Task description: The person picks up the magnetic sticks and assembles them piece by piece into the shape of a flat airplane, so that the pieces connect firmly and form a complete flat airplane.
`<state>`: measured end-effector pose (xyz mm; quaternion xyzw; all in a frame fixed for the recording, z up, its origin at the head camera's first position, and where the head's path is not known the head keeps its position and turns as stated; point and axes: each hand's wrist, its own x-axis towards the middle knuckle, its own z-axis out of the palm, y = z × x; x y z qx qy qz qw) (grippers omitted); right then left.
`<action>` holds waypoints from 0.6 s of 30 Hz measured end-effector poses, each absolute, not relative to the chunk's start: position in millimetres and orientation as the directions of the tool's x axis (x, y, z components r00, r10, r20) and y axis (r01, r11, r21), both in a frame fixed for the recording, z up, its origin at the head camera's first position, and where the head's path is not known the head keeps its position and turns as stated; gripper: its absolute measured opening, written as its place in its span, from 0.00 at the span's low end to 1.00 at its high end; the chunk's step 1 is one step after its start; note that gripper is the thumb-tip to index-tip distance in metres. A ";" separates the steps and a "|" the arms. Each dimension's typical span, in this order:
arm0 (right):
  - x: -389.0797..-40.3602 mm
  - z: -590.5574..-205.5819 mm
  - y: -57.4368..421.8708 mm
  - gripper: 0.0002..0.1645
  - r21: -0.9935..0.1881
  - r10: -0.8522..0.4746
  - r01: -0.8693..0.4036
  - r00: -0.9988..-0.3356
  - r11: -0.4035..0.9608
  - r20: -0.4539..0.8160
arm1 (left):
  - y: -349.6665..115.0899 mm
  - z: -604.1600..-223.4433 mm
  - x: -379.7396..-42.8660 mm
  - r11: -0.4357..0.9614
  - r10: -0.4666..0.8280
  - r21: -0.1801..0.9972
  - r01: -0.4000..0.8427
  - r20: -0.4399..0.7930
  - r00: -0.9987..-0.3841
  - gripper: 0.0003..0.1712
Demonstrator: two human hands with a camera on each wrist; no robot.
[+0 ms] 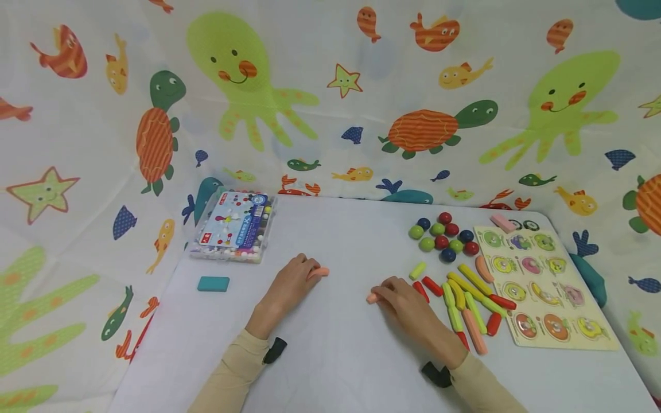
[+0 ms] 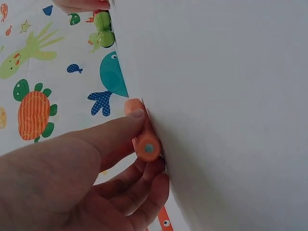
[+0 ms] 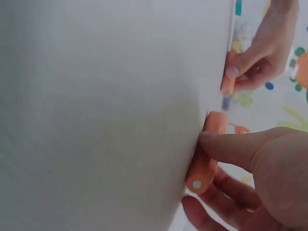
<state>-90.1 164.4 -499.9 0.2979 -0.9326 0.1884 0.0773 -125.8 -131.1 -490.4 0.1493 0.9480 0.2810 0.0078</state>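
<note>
My left hand [image 1: 290,285] pinches a short orange stick [image 1: 322,271] between thumb and fingers, close over the white table. The left wrist view shows this stick's rounded end [image 2: 148,147], with a pale dot in its middle. My right hand [image 1: 411,310] pinches a second orange stick [image 1: 372,298], mostly hidden under its fingers in the head view. Seen from the right wrist, that stick [image 3: 206,168] lies along the table surface with a pale dot on its near end. A gap of bare table separates the two sticks.
Right of my right hand lie several red, yellow, green and orange sticks [image 1: 472,327], with red, green and blue balls [image 1: 441,242] behind. A wooden picture board [image 1: 532,310] stands at far right. A clear plastic box [image 1: 232,223] and teal block [image 1: 213,284] are at left.
</note>
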 end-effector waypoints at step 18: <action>-143.0 -487.3 103.2 0.14 -0.478 -0.444 -0.478 -0.875 0.737 0.192 | -126.9 -493.0 -126.9 0.767 0.286 0.584 0.265 0.058 -0.957 0.14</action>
